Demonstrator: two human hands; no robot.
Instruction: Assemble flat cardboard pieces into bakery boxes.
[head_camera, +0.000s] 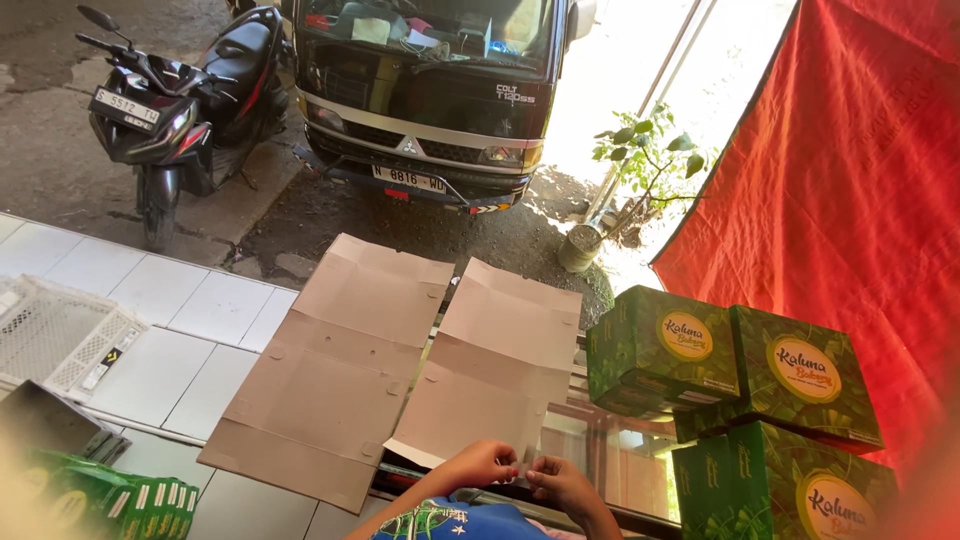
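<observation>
Head view, looking down over a glass counter (600, 440).

Both hands meet at the near edge of the right card sheet (497, 365). Left hand (487, 462) is curled, fingertips pinched on the sheet's near edge. Right hand (560, 483) is also curled, fingers pinched close against the left hand's fingertips; whether it grips the sheet or a small bit of it, cannot tell.

The sheet lies flat and unfolded, directly away from the hands, its long axis running away from the person. The left hand is the nearer to it.

Relative to that sheet: a second flat sheet (335, 370) just beside it on the left, edges near touching; stacked green boxes (735, 370) to its right; folded green cartons (110, 500) far left.
</observation>
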